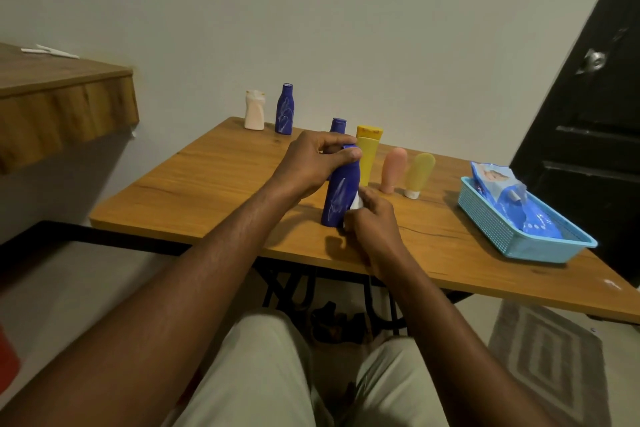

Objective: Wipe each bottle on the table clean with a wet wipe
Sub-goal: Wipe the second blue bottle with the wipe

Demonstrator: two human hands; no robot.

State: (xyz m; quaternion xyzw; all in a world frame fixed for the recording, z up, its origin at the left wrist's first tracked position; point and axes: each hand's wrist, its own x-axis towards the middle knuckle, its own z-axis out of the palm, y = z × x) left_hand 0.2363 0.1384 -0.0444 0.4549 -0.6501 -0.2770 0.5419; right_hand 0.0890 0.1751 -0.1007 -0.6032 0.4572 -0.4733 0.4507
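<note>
Currently, the left hand (313, 163) is clamped around the cap and neck of the near blue bottle (338, 194), with fingers curled over the top and the thumb against the neck. The bottle's base rests on the table (207, 191) near the front edge, and pale smears show on its side. The right hand (372, 222) is closed on a white wet wipe (356, 206) and presses it against the lower right side of this bottle. Just behind the left hand stand a second blue bottle (338, 124), mostly hidden, and a yellow bottle (369, 152). To their right, a pink tube (393, 168) and a pale yellow tube (419, 173) stand cap-down, close together. At the rear of the table, a white bottle (254, 111) and a smeared rear blue bottle (284, 109) stand side by side. A light-blue basket (502, 236) at the right end holds a wipes pack (512, 204).
</note>
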